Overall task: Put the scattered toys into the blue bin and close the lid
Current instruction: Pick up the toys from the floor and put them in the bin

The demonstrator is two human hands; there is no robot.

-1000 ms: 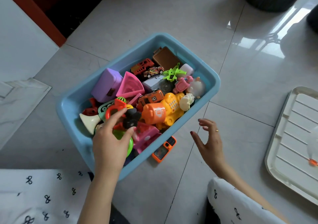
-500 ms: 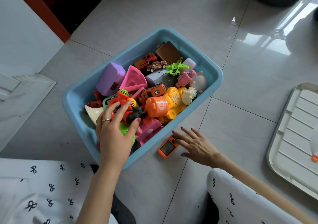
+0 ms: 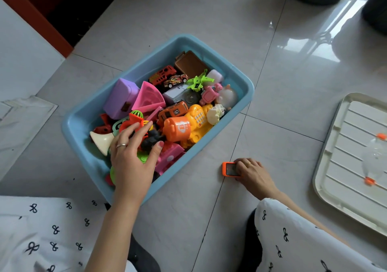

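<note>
Lower right of bin (image 3: 240,79): right hand (image 3: 254,174) pinching phone (image 3: 230,169) — light, stiff, slick; best gripped by long edges. Left hand (image 3: 132,158) spread loosely over toys.

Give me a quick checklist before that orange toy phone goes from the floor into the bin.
1. Grip on the orange toy phone: cannot tell. The right hand covers one end with curled fingers, but the phone lies on the floor.
2. Room in the blue bin: not ok. Toys are heaped to about rim height.
3. Drop path: not ok. The left hand rests on the toys at the near end of the bin.
4. Other stray toys on the floor: ok. None in view apart from the phone.
5. Lid within reach: ok. It lies flat on the floor to the right.
</note>
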